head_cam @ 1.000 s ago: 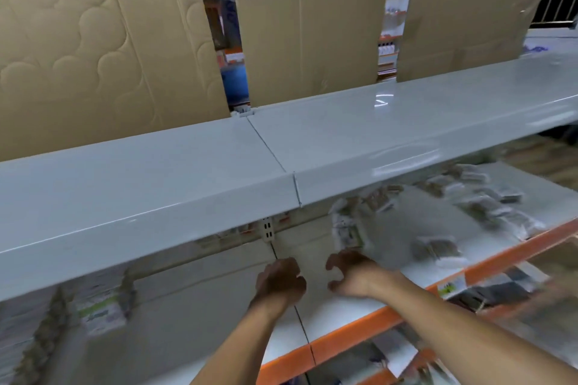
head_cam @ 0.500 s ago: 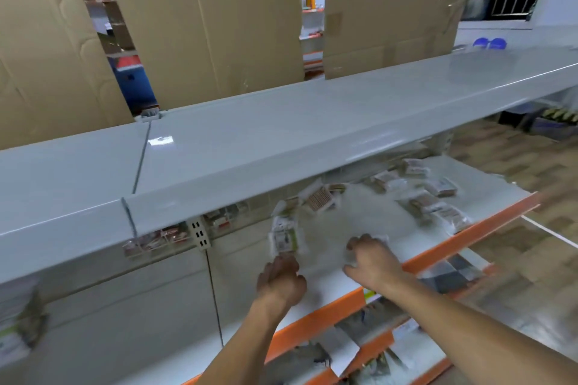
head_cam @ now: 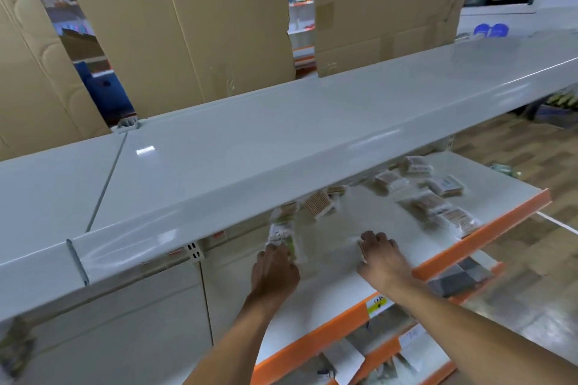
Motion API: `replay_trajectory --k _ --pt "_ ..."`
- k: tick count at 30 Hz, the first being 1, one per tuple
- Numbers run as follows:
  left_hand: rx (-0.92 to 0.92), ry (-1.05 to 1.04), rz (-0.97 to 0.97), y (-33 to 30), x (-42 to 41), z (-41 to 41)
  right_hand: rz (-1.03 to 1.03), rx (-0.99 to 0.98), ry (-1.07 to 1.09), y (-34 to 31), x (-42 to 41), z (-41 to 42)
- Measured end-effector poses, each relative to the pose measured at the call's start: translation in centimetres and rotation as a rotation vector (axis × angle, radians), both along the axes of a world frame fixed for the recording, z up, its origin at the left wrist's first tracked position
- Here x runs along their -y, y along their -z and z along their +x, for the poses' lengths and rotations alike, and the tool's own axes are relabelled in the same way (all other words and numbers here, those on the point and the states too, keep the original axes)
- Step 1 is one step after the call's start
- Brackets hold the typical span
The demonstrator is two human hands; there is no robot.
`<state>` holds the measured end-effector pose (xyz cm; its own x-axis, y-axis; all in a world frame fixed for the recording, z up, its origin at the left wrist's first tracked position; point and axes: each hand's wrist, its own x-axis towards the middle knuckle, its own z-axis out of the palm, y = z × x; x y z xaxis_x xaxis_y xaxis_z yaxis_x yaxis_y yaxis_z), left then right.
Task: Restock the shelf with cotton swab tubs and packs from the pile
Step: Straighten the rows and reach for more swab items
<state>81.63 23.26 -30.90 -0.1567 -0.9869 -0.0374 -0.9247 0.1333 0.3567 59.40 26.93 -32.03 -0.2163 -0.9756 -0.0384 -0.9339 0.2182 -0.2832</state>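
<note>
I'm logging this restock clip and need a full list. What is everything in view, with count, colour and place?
Top shelf: one, pale grey, bare, running across the frame.
Lower shelf: one, white with an orange front edge, under the top shelf.
Cotton swab packs: several, clear with tan sticks, scattered on the right of the lower shelf; blur hides the exact count.
Green-labelled pack: one, clear with green print, at the left hand's fingertips.
Cardboard sheets: several, brown, upright behind the top shelf.
Price tag: one, yellow and white, on the orange edge.
Left hand: on the lower shelf, touching the green-labelled pack.
Right hand: fingers curled round a small pack on the lower shelf.
</note>
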Motion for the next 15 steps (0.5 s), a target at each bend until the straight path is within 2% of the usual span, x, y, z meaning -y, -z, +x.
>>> replay_trajectory --k 5,9,11,15 --pt "0.025 -0.021 -0.008 0.4 1.8 0.5 -0.121 0.611 0.144 -0.7 2.1 1.3" --pt "0.186 -0.028 0.061 0.7 2.5 1.0 -0.041 1.037 0.308 -1.0 3.8 2.5" --pt "0.217 -0.029 0.028 0.9 2.8 1.4 0.007 1.137 0.333 -1.0 4.2 2.6" --pt "0.209 -0.031 -0.009 0.8 3.3 2.0 0.033 1.175 0.356 -0.3 4.2 2.6"
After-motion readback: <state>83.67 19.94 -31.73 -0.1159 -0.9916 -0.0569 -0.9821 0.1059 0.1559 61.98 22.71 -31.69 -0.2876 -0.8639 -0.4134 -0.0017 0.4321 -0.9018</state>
